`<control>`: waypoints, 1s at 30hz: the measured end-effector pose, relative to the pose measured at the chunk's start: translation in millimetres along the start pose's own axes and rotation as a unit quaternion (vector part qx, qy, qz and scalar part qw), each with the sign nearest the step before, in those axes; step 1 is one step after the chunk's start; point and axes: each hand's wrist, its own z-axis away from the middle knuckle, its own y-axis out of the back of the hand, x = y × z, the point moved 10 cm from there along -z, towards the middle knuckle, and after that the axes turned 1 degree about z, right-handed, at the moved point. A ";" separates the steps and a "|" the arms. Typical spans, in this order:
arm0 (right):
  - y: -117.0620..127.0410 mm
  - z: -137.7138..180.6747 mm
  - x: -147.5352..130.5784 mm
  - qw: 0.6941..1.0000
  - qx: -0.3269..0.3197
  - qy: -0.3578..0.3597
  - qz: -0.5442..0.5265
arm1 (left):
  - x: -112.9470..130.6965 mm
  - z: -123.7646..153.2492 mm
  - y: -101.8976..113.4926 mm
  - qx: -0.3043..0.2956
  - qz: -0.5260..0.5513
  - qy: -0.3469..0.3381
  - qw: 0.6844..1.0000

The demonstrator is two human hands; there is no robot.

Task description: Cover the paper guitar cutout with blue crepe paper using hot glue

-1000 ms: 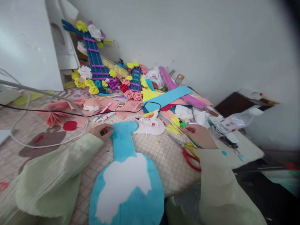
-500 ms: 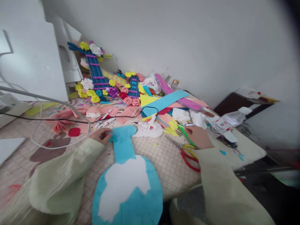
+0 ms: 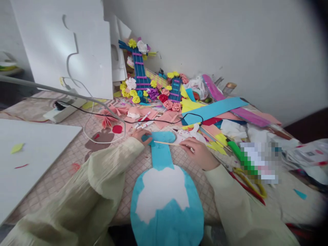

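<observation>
A guitar-shaped cutout [image 3: 161, 157] lies in front of me, covered in blue paper around a jagged white patch on its body. At the left end of its head, my left hand [image 3: 141, 135] is closed on the edge. My right hand [image 3: 198, 153] pinches a thin wooden stick [image 3: 167, 143], whose far tip reaches over the cutout's head. Partly hidden behind my right hand is a white hot glue gun [image 3: 194, 131]. Scissors [image 3: 252, 182] with red and yellow handles lie right of my right wrist, beside a green-handled tool [image 3: 237, 153].
Two decorated paper guitars [image 3: 140, 70] [image 3: 175, 89] lean at the back among paper flowers. A black cable [image 3: 159, 121] crosses the table from a power strip [image 3: 66, 109]. White boards [image 3: 87, 51] stand at left. A blue paper strip [image 3: 217, 110] lies at back right.
My view has swung left, so the scene sits further right. My right hand has moved from beside the scissors to the cutout's head, bringing the wooden stick. My left hand stays at the head.
</observation>
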 end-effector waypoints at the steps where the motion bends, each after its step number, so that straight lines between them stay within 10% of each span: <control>1: -3.6 -3.3 -0.3 1.000 -0.002 0.003 0.003 | -0.4 0.2 -0.8 -0.004 -0.002 0.002 1.000; 30: -18.1 -1.8 1.9 0.998 0.028 0.044 0.035 | -6.5 2.4 -6.6 0.000 -0.015 0.066 0.998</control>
